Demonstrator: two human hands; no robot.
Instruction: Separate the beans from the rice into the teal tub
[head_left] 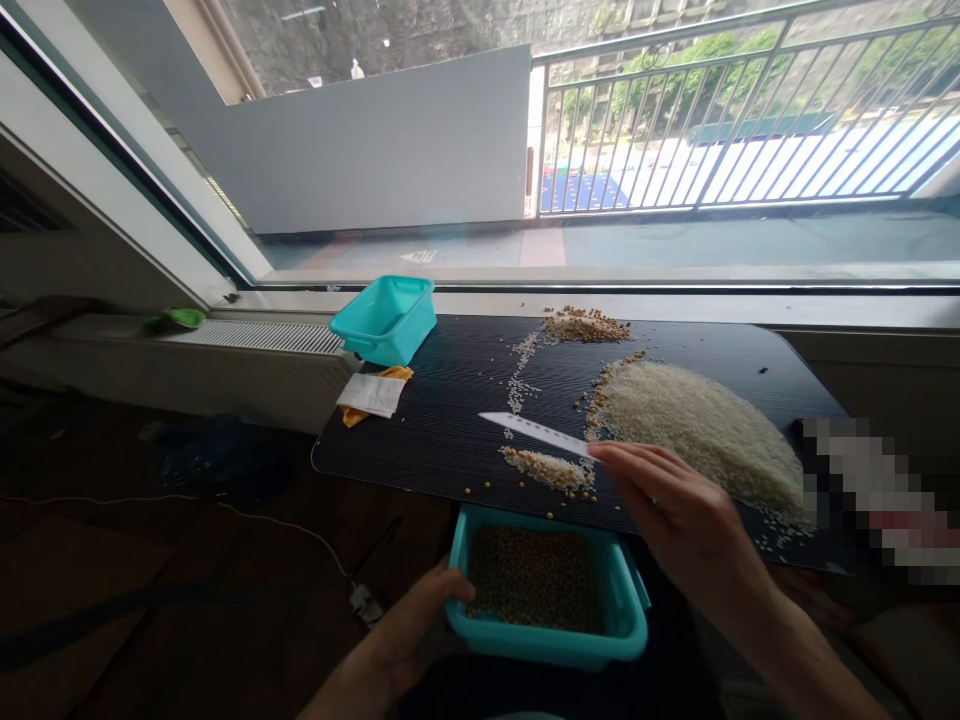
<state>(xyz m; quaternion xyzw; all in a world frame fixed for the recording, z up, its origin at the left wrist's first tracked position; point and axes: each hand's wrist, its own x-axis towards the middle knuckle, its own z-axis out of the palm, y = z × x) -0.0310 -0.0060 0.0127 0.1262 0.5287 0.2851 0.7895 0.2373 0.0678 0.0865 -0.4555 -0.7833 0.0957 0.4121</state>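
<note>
My left hand (pixel 420 615) grips the left rim of a teal plastic basket (pixel 540 648), thumb over the edge. Small round brown beans (pixel 532 575) fill much of the basket, which sits just below the table's near edge. Between the fingers of my right hand (pixel 682 500) is a thin white strip (pixel 536 432) with a pointed end and a row of dark marks. It hovers over a small heap of rice mixed with yellow beans (pixel 551 470). To the right lies a large mound of white rice (pixel 697 425), with beans along its left edge.
Another teal basket (pixel 386 320) stands at the table's far left corner, by a folded white tissue on an orange cloth (pixel 375 393). A second bean heap (pixel 585 325) lies at the back of the black table (pixel 442 430). Stray grains trail between heaps. A window sill (pixel 480 302) runs behind.
</note>
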